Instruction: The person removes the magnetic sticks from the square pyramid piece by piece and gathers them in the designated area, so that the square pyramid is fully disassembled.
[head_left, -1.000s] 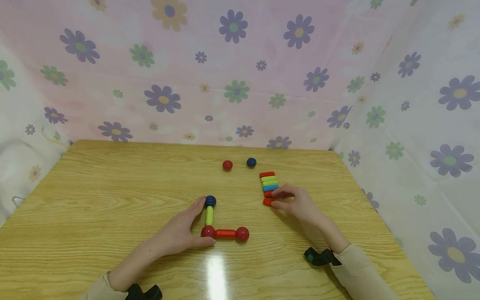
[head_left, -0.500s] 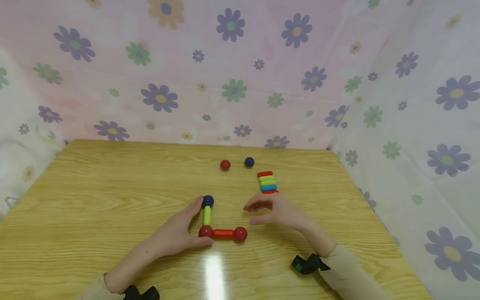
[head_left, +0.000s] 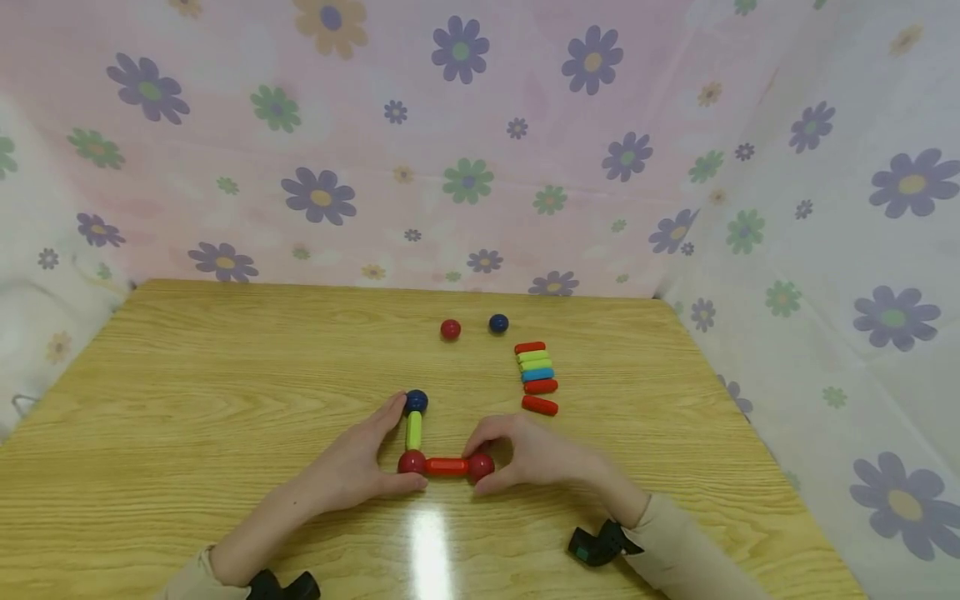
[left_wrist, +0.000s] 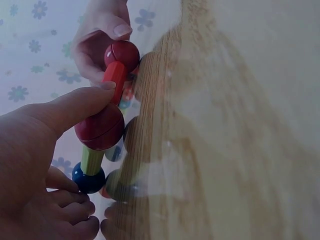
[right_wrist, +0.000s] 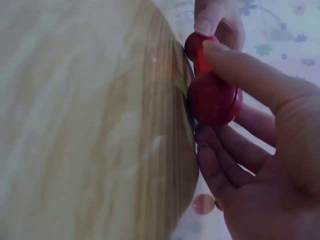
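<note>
An L-shaped piece of balls and rods lies on the table in the head view. My left hand [head_left: 356, 467] holds its left side, thumb against the corner red ball [left_wrist: 102, 129] and fingers at the dark blue ball [head_left: 416, 402]. Between those two balls runs a yellow-green rod [head_left: 414, 432]. A red rod [head_left: 447, 467] joins the corner to another red ball [right_wrist: 212, 100] on the right. Around that right ball my right hand [head_left: 543, 454] curls its thumb and fingers; in the right wrist view its thumb lies over the top, near the red rod.
Beyond my right hand lies a loose red rod [head_left: 540, 406], apart from a row of red, yellow-green and blue rods [head_left: 537, 375]. A loose red ball [head_left: 451, 330] and a dark blue ball [head_left: 498, 323] sit farther back. Flowered cloth [head_left: 405, 208] stands behind the table [head_left: 262, 350].
My right hand has let go of a red rod beside the row and come left and nearer to the right red ball. My left hand has stayed in place.
</note>
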